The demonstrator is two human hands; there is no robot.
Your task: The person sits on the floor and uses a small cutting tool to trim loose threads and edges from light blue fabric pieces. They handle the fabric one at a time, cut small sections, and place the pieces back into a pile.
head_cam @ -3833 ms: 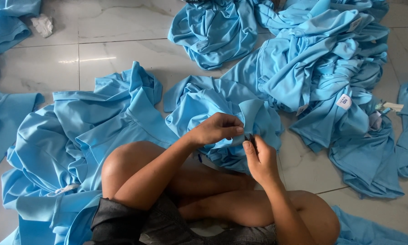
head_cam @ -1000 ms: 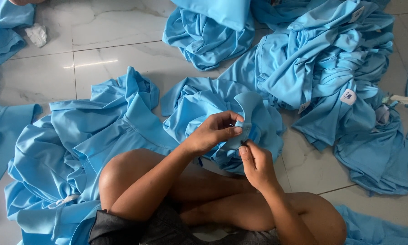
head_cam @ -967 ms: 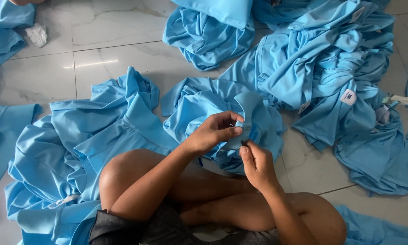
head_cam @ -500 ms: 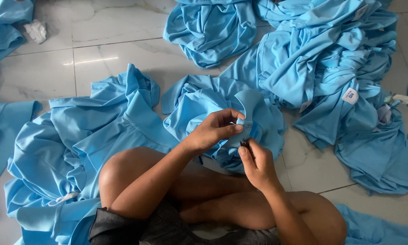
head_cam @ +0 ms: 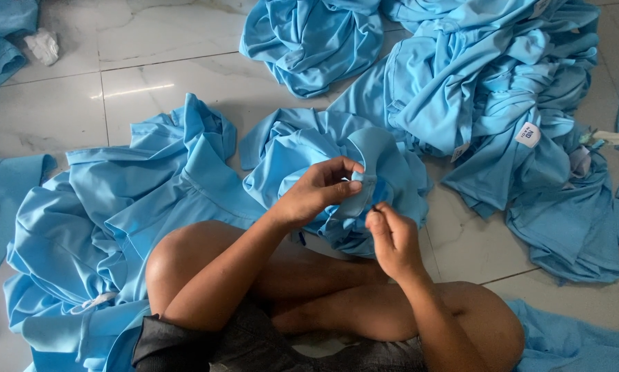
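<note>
Blue cloth lay all about the person, who sat cross-legged on a pale tiled floor (head_cam: pixel 151 62). The left hand (head_cam: pixel 316 193) was closed on a fold of the blue garment (head_cam: pixel 309 148) bunched just in front of the knees, thumb and fingers pinching its raised edge. The right hand (head_cam: pixel 392 238) was just beside it, close but not touching, its fingertips pinched together at the same fold; whether they gripped a thread, a small tool or only the cloth was too small to tell. The garment rested on the floor and against the person's shin, its upper part lifted by the left hand.

Another blue garment (head_cam: pixel 110 227) was spread over the floor by the left knee, partly under the leg. A heap (head_cam: pixel 461 89) of the same blue pieces was piled beyond the hands towards the right, one piece showing a small white label (head_cam: pixel 528 135). A separate crumpled piece (head_cam: pixel 309 41) lay near the top edge, apart from the heap. A wad of white stuff (head_cam: pixel 43 46) sat on the tiles at the upper left, beside more blue cloth. The person wore dark shorts (head_cam: pixel 206 344).
</note>
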